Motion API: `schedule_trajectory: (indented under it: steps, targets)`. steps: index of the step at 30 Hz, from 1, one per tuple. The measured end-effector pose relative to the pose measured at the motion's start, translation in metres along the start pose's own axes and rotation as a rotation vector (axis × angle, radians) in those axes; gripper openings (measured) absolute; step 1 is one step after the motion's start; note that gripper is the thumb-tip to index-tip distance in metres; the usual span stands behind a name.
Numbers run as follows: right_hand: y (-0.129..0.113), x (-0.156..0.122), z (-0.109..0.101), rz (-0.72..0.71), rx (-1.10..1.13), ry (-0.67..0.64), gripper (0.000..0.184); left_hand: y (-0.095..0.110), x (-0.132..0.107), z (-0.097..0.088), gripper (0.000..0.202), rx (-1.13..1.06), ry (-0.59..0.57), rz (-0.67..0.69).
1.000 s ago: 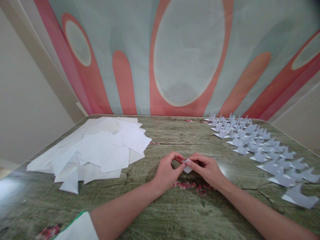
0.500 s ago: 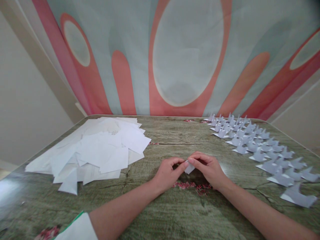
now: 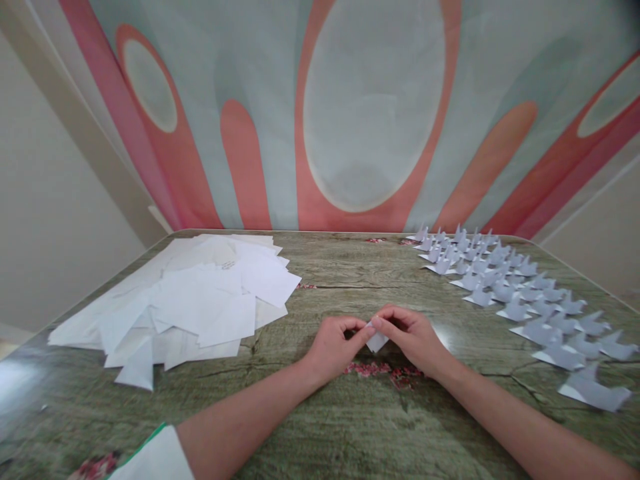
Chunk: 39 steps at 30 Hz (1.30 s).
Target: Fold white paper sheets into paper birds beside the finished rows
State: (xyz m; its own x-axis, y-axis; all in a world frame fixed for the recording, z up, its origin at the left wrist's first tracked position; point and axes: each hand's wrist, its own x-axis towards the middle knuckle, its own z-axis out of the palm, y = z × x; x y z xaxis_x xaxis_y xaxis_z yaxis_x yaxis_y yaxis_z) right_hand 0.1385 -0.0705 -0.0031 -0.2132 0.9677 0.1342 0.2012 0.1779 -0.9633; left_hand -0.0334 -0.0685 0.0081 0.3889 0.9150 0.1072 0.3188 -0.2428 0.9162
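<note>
A small folded piece of white paper (image 3: 377,342) is pinched between both hands above the middle of the table. My left hand (image 3: 334,348) grips its left upper edge with thumb and forefinger. From the other side my right hand (image 3: 411,339) closes on the upper edge, its thumb lying across the paper. The fingertips nearly meet, and they hide the top of the piece. Only its lower, pointed part shows below the thumbs.
A heap of loose white paper sheets (image 3: 200,300) covers the left of the table (image 3: 310,420). One folded paper triangle (image 3: 137,367) lies at its near edge. Rows of folded paper birds (image 3: 515,307) stand along the right side. A patterned backdrop (image 3: 375,107) hangs behind the table.
Slightly more of the folded paper shows below the thumbs. Both hands keep their pinch in nearly the same place, and the whole view has shifted very slightly.
</note>
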Motion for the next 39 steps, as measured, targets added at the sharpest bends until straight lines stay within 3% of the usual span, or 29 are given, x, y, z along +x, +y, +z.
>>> schedule_trajectory:
  steps: [19,23,30,39]
  targets:
    - [-0.004,0.000,-0.003,-0.084,-0.027,-0.067,0.018,-0.001,-0.001,-0.001,0.026,0.142,-0.081,-0.011]
    - [-0.002,0.000,-0.003,-0.020,0.026,-0.044,0.020,-0.001,0.000,0.000,0.027,0.084,-0.065,-0.016]
    - [0.008,0.004,-0.003,0.147,0.242,0.106,0.023,0.003,0.001,-0.005,0.027,-0.180,-0.060,-0.001]
    - [0.005,0.003,0.001,0.184,0.399,0.108,0.023,0.006,-0.002,0.006,0.027,-0.174,-0.069,-0.071]
